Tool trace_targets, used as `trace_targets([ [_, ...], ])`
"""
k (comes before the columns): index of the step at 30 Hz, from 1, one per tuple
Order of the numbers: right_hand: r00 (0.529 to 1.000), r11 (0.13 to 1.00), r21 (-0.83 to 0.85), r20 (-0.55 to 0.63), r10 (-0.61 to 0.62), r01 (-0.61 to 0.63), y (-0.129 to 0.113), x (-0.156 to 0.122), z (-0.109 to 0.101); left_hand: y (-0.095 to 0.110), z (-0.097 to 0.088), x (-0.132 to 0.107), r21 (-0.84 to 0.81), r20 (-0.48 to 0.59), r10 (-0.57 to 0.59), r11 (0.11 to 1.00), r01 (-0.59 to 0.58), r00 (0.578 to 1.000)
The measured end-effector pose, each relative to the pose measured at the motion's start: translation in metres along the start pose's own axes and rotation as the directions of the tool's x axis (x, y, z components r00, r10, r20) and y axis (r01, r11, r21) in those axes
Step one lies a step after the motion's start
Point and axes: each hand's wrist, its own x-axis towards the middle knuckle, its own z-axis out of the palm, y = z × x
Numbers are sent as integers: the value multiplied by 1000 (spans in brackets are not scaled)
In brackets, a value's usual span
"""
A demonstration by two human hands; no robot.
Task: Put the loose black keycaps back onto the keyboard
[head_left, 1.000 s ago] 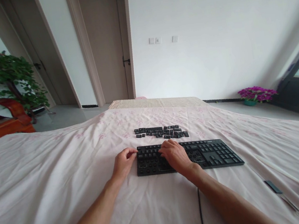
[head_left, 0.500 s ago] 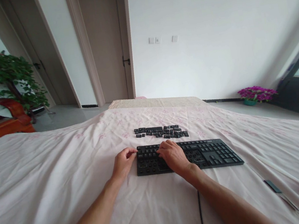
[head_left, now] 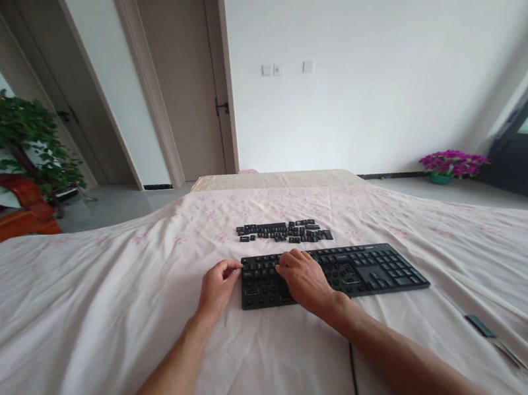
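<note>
I log left hand [head_left: 219, 287] pinched at keyboard [head_left: 341, 272] corner, right hand [head_left: 305, 279] half-curled over keys [head_left: 263, 272]; can't tell either's hold.

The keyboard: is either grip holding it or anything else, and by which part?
The left grip meets the keyboard at its far left corner, perhaps steadying it; whether the right grip, curled over it, holds anything cannot be told.

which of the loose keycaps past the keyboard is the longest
The long bar keycap at the far edge of the loose spread, left of its middle; the other loose keycaps are all much shorter.
</note>
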Motion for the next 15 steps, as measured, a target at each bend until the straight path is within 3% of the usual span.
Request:
trace_targets([
  [10,1000,1000,-7,-4,-1,1,-10,-9,-4,-2,0,-1,23,1,16,1000,-16,1000],
  [15,999,994,94,-20,48,-46,12,-2,-3,-1,0,-1,3,0,9,1000,-9,1000],
])
